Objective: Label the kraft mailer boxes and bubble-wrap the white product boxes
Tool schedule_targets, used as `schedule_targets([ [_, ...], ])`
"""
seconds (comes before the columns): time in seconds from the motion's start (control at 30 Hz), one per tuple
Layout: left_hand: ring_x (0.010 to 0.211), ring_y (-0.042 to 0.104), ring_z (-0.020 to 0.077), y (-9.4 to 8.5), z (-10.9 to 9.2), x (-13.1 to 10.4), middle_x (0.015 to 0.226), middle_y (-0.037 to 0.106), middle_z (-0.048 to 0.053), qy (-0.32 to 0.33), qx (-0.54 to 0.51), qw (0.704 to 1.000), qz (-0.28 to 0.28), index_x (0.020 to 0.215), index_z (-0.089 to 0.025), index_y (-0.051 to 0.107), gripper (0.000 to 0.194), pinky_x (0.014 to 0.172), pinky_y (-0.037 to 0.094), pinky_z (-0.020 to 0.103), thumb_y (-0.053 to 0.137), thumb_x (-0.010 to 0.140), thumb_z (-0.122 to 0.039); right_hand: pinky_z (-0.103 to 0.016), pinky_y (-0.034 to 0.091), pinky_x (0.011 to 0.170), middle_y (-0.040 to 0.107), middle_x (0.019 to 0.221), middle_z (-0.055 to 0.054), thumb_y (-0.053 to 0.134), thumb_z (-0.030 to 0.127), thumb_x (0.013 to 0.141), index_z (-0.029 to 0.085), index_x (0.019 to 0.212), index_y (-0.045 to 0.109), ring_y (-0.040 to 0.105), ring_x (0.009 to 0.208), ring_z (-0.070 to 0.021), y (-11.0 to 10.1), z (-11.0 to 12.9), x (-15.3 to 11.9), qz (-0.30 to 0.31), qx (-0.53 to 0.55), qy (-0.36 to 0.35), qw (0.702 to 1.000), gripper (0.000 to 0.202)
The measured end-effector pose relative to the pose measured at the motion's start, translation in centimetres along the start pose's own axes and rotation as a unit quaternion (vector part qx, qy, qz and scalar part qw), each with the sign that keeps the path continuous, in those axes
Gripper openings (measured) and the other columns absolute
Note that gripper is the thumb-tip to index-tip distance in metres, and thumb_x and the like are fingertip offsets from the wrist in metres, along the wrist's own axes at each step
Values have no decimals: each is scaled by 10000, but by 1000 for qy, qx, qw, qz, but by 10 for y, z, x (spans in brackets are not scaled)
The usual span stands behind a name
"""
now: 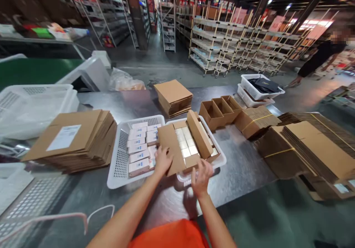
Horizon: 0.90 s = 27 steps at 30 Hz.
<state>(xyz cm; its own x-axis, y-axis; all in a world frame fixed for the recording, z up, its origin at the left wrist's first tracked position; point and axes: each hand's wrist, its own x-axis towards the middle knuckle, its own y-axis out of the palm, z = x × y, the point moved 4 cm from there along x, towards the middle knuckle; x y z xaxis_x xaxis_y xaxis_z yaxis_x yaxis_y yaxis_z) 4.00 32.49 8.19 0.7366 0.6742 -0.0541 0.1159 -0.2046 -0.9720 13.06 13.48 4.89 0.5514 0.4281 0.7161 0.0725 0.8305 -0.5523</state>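
Observation:
An open cardboard box (172, 147) with small white boxes (186, 141) packed in rows sits in a white plastic basket (222, 160). Its left flap leans outward, and my left hand (163, 160) is closed on the edge of that flap. At the box's front right corner is my right hand (203, 175), fingers bent and apart, the tips at the cardboard edge; whether they press on it I cannot tell. Another white basket (116, 166) on the left holds several small white boxes (138, 155) with blue print.
Flattened cartons (83, 141) are stacked left, with another cardboard stack (174, 96) behind the baskets. Divided cardboard boxes (215, 111) and strapped carton bundles (313, 148) stand right. White baskets (256, 89) sit at the metal table's far edge; a person (313, 63) stands beyond.

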Motion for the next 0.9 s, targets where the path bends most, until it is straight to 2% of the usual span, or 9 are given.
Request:
schedule_targets([
  [0.1,1286,486,350,-9,-3,-6,1443,488,184,-60,37,997,-10,1250,-186,590,433,987,443,499,468,866,-346,-491,376,1063,599,1286,-143,458,92,829,179,1285,562,491,1255,-269,13,19,18,196,48,-128,971,476],
  [0.2,1262,509,374,-9,-11,-9,1355,565,219,-24,82,993,77,1227,-141,593,484,943,465,491,566,798,-364,-507,367,1066,617,1294,-152,501,52,802,156,1259,580,508,1249,-282,23,12,35,283,13,-142,948,476],
  [0.27,1172,588,358,-13,-13,-5,1210,661,209,0,95,990,107,1180,-132,617,445,901,487,452,590,782,-330,-519,356,1064,644,1236,-141,532,75,828,171,1201,602,541,1185,-282,24,7,42,293,-1,-156,943,391],
  [0.4,949,695,319,-32,-12,28,1030,721,199,1,103,991,81,1020,-109,679,309,782,515,401,444,872,-243,-475,351,1045,647,1100,-95,562,131,865,207,1117,614,549,1060,-243,17,6,49,271,-2,-180,946,268],
  [0.5,961,689,335,-47,-22,61,1040,707,218,7,108,993,42,1010,-82,678,348,793,509,422,371,906,-208,-455,360,989,622,985,-81,589,206,866,192,1120,615,523,946,-230,10,10,56,241,-24,-181,953,256],
  [0.6,1003,671,297,-52,-38,92,1093,689,193,33,102,994,20,1074,-99,651,329,831,499,377,384,915,-206,-396,391,841,593,845,-59,594,300,870,189,903,649,497,826,-216,-4,15,53,219,-27,-189,957,128],
  [0.7,1052,643,264,-48,-44,117,1159,656,190,43,103,994,8,1144,-92,609,343,863,481,339,368,902,-128,-327,391,718,586,772,-42,574,369,890,206,751,609,519,759,-205,-19,11,26,228,-5,-142,963,217],
  [0.77,1075,626,276,-44,-40,131,1207,624,213,36,111,993,1,1209,-67,566,390,871,475,357,343,889,-77,-291,408,678,622,812,-41,526,347,920,221,865,629,570,754,-196,-22,3,0,237,12,-61,970,172],
  [0.9,1126,583,346,-36,-28,155,1216,614,231,35,127,991,-10,1228,-57,556,373,892,473,432,391,935,-218,-229,440,614,669,782,-27,429,370,975,225,926,613,643,680,-157,5,-19,-47,232,61,118,964,239],
])
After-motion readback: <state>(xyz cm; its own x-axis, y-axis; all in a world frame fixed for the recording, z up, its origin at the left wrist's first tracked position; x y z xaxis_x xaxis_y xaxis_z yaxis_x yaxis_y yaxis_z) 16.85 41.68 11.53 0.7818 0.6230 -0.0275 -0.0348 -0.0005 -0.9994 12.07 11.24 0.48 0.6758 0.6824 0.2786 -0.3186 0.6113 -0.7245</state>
